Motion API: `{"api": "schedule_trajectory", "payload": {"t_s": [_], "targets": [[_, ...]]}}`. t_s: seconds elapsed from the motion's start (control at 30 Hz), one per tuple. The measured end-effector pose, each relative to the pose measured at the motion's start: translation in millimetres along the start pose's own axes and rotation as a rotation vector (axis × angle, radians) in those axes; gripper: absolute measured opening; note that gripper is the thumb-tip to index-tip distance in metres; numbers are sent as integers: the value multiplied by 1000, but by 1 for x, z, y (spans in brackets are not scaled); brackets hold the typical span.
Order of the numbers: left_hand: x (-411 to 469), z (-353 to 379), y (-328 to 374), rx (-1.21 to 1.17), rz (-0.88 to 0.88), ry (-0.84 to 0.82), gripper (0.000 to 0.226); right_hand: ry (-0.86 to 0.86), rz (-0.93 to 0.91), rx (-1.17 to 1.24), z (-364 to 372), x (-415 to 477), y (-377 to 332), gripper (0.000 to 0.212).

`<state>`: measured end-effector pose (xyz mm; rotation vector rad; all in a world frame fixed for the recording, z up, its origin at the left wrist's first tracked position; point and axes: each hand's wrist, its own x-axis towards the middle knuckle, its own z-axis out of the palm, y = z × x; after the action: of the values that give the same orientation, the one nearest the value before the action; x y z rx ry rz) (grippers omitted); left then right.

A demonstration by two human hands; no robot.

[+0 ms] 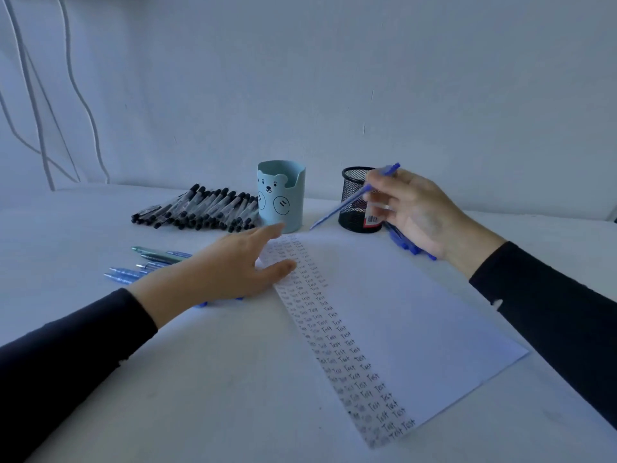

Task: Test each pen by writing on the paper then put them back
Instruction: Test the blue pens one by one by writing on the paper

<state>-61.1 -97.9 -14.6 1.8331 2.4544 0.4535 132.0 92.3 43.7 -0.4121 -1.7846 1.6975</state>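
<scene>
Fingers of the right hand (417,212) are curled round a blue pen (354,198), which is held raised above the table, tip slanted down towards the far corner of the paper (400,312) — just in front of the black mesh cup (354,219); the left hand (233,269) is laid flat, fingers straight, on the paper's left edge — beside the written columns.

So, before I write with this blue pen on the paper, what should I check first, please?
1. The blue pen is gripped by the right hand: ok.
2. The left hand lies flat on the paper, holding it: ok.
3. Blank space to the right of the "Test" columns: ok.
4. Pen tip extended: cannot tell.
5. Tip over the blank space: not ok, it points at the paper's far edge.
</scene>
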Motion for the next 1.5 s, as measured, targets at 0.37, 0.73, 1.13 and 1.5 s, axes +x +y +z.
{"api": "schedule_trajectory", "payload": {"t_s": [0.37,0.73,1.13,1.5], "targets": [[-2,-3,-1,79,-18,-190,112,-144,413,513,9,-7,2,49],[-5,-7,3,24,-41,-266,104,-225,318,299,22,-6,11,47],[-8,-11,11,46,-59,-296,92,-184,205,-376,38,-31,35,17],[-6,-10,7,45,-46,-304,100,19,-27,-585,56,-40,55,37]]}}
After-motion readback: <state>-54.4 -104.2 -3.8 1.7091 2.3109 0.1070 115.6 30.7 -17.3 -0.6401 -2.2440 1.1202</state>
